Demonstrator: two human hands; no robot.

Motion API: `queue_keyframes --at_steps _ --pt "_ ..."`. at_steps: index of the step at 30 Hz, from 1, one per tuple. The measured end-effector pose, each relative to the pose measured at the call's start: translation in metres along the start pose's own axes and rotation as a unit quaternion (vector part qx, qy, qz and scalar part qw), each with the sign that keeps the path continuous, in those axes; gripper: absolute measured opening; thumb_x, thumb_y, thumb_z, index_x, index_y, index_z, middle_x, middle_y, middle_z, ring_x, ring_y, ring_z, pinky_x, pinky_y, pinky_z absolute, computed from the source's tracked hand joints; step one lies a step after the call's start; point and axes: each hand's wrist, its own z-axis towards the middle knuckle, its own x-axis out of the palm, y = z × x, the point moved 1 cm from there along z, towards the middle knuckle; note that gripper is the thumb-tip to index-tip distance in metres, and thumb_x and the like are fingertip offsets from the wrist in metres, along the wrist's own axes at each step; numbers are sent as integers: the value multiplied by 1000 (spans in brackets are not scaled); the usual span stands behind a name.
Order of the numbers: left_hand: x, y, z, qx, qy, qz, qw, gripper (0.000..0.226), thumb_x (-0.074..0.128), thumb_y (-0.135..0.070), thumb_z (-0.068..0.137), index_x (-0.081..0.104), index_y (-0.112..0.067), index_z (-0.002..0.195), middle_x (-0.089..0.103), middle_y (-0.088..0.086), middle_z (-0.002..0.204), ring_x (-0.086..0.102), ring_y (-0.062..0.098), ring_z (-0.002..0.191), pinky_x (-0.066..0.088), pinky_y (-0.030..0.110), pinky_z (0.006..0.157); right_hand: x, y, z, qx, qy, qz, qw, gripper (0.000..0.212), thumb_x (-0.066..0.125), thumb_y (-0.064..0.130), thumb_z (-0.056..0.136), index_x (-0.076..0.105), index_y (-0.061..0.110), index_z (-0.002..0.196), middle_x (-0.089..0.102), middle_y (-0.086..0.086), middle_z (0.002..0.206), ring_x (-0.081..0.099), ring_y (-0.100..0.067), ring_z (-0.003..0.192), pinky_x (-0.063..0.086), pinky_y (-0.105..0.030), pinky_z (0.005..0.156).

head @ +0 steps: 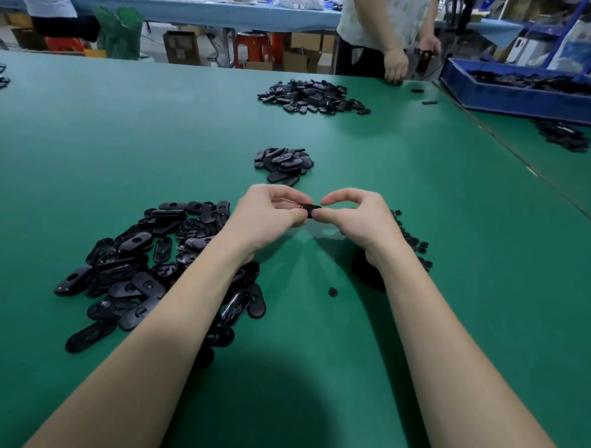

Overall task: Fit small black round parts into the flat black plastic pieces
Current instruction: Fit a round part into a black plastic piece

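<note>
Head view: flat black piece (311,210) held above green table (121,141), mid-scene, pinched between left hand (271,212) and right hand (358,216), fingers of both curled round it. Big pile of flat pieces (143,268) seen near left, partly hidden by left forearm. Small round parts (413,242) scattered right, beside right wrist; single round part (333,291) lying between forearms. Smaller pile (283,164) just beyond hands, larger pile (313,97) farther. Blue tray (496,97) far right. Second person's hand (396,65) resting on far table edge.
</note>
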Motion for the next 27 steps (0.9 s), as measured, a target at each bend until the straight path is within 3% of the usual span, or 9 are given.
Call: queue_keyframes --at_steps 2,5,7,11,16,22,27 --pt "-2 -1 0 -8 4 -24 1000 21 66 1 86 75 -16 92 78 8 86 74 18 86 58 31 92 -1 0 0 -3 10 7 1000 19 89 31 74 75 27 86 63 9 68 49 3 47 36 -17 51" --pt "-6 -3 2 -18 21 -68 997 20 61 6 89 73 -9 93 76 12 87 70 18 79 60 26 84 -3 2 0 -8 31 33 999 18 91 32 72 75 26 77 62 9 64 43 3 40 32 -10 42" --pt "-6 -3 2 -22 26 -77 996 18 62 6 90 72 -8 93 75 12 85 69 17 77 60 24 80 -4 2 -1 -10 44 37 998 20 91 33 72 73 26 74 58 6 65 41 0 42 32 -13 45" --pt "-4 -1 1 -23 15 -58 998 13 70 1 87 72 -10 94 76 15 90 68 18 79 58 30 88 -3 2 -2 -19 46 34 998 21 92 33 71 73 24 74 60 6 68 41 2 42 32 -21 53" --pt "-3 -1 1 -30 7 -55 998 17 69 3 86 72 -13 88 74 9 81 66 18 76 57 29 87 -2 1 3 -27 49 8 998 10 86 25 77 77 21 80 61 16 57 43 3 43 34 -15 49" --pt "-2 -1 1 -20 10 -29 999 14 73 -2 85 74 -16 90 71 -7 65 61 5 58 50 11 61 1 -2 6 -32 33 -11 999 13 84 25 75 73 24 69 59 21 50 46 6 43 32 -8 43" --pt "-1 0 2 -26 15 -28 999 14 74 -3 86 73 -17 88 73 -3 72 64 7 63 53 15 67 2 -3 7 -42 25 -18 999 14 83 24 75 71 23 69 59 20 50 50 6 47 34 -8 47"
